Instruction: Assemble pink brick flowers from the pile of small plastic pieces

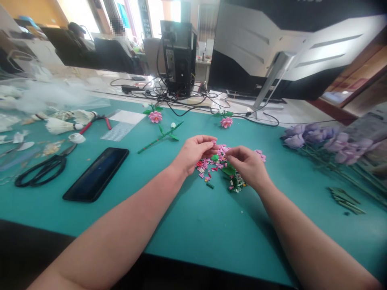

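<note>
My left hand pinches a small pink plastic piece at its fingertips, just above a loose heap of pink, red and green building pieces. My right hand hangs over the heap's right side, fingers curled toward the left hand; whatever they touch is hidden. Two finished pink brick flowers lie beyond the heap, the second one further right. A green brick stem with a white bud lies to the left. Several purple brick flowers rest at the right, near a bunch of green stem pieces.
The teal cutting mat covers the desk. Left of it lie black scissors, a phone, red-handled pliers and shuttlecocks. Cables, a computer tower and a monitor stand behind; seated people are farther back.
</note>
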Tool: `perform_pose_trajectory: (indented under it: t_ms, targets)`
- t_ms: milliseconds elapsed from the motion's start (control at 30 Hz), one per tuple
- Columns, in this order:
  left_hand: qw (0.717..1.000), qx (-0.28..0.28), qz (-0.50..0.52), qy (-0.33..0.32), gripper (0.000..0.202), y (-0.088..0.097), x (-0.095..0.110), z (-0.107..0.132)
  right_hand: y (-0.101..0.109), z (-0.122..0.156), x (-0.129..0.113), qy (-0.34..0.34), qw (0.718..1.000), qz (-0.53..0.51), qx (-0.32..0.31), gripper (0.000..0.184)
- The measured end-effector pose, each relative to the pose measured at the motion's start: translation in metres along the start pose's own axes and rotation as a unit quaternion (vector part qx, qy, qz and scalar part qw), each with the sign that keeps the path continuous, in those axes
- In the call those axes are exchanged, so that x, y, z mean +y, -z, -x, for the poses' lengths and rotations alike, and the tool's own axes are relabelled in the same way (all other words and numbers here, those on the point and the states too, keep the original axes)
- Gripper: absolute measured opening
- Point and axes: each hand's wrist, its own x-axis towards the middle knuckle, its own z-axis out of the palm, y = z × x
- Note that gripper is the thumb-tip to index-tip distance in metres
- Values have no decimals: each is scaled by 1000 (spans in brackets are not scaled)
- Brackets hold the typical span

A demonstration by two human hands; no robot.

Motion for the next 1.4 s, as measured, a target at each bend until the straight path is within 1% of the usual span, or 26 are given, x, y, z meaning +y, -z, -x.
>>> perform_pose_trajectory:
  t_ms: [100, 233, 333, 400, 633, 1067, 1233, 1400]
  targets:
    - [1000, 3, 4, 16, 8, -2, -1, 1, 1, 0, -7, -24, 996, -82, 19, 12]
    - [999, 5, -27, 20, 7, -3, -5, 2, -1, 2, -18, -26, 993, -108, 49, 14]
    - [998, 8, -56, 10, 10, -5, -8, 2, -3, 4, -20, -25, 989, -136, 48, 15]
    - [999, 8, -53, 12, 12, -6, -10, 2, -6, 5, -19, -23, 987, -151, 44, 16]
    - [1000, 8, -14, 24, 12, -11, -12, 5, -8, 6, -16, -6, 986, -159, 50, 16]
    - [1000, -10, -16, 9, 17, -13, -18, 7, -8, 6, -15, 19, 987, -148, 56, 16]
    - [1000, -9, -13, 10, 13, -17, -17, 10, -7, 7, -18, 13, 987, -146, 61, 18]
    - [1000, -14, -15, -4, 14, -17, -17, 10, -6, 7, -22, -1, 988, -142, 62, 21]
